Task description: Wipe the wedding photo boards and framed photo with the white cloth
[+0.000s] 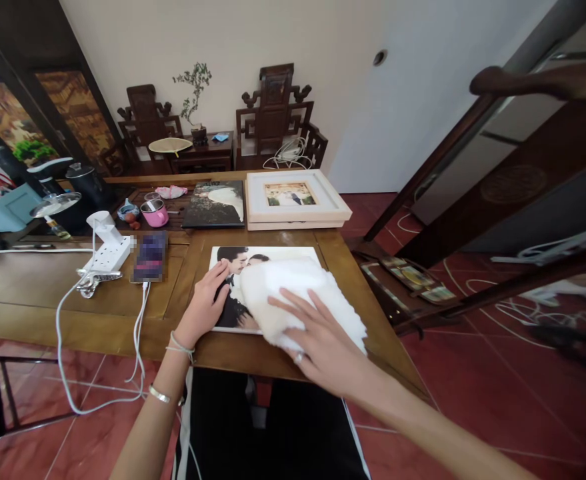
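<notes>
Basically, right hand [317, 333] presses fluffy white cloth [293, 273] onto photo panel [233, 308] at the table [173, 310] edge, pinch unclear; left hand [207, 297] steadies the panel's left side, fingers loose, gripping nothing. Light, even strokes probably suit.

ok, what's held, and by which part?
Right hand lies spread over a fluffy white cloth, on its near part; whether it grips can't be told. Left hand rests on the couple photo panel, at its left edge; no grip visible.
</notes>
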`<state>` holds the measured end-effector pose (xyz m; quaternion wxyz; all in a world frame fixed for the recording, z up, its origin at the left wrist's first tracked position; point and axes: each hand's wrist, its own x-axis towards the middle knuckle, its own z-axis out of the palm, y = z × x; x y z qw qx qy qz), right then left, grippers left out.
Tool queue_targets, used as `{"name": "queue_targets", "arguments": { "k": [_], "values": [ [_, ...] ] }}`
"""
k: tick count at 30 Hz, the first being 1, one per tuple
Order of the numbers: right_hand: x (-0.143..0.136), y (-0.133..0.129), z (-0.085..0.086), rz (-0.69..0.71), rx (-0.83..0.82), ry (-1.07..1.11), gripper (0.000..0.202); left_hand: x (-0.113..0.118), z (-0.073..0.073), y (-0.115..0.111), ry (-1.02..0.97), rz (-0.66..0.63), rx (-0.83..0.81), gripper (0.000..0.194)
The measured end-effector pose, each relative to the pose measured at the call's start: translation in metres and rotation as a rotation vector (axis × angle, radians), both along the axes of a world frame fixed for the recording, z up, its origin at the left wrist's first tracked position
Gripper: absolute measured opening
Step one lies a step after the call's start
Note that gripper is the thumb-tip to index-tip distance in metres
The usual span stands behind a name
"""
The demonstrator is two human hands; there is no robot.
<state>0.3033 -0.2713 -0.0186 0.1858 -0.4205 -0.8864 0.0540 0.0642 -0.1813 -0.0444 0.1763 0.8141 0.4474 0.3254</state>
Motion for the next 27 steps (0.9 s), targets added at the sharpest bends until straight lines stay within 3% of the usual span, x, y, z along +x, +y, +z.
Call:
{"name": "queue_targets", "arguments": {
  "k": [7, 10, 13, 21, 24, 27],
  "values": [
    [-0.008, 0.101, 0.008, -0.097, -0.035, -0.095, 0.032, -0.001, 0.000, 0.000, -0.008, -0.001, -0.006, 0.041],
    [-0.015, 0.119, 0.006, -0.146, 0.009, -0.116, 0.033, -0.001, 0.000, 0.000, -0.011, -0.005, -0.005, 0.041],
    [-0.023, 0.102, 0.005, -0.141, 0.011, -0.130, 0.033, 0.000, 0.001, 0.000, -0.016, -0.003, -0.003, 0.041],
    [-0.028, -0.019, 0.006, 0.039, -0.077, -0.030, 0.022, 0.000, 0.002, 0.000, -0.027, -0.006, -0.013, 0.042],
    [-0.021, -0.028, 0.006, 0.073, -0.079, -0.030, 0.023, 0.000, 0.002, -0.001, -0.028, -0.001, -0.020, 0.042],
    [-0.010, -0.006, 0.006, 0.025, -0.064, -0.032, 0.027, 0.000, 0.002, -0.001, -0.024, 0.003, -0.025, 0.042]
  ]
}}
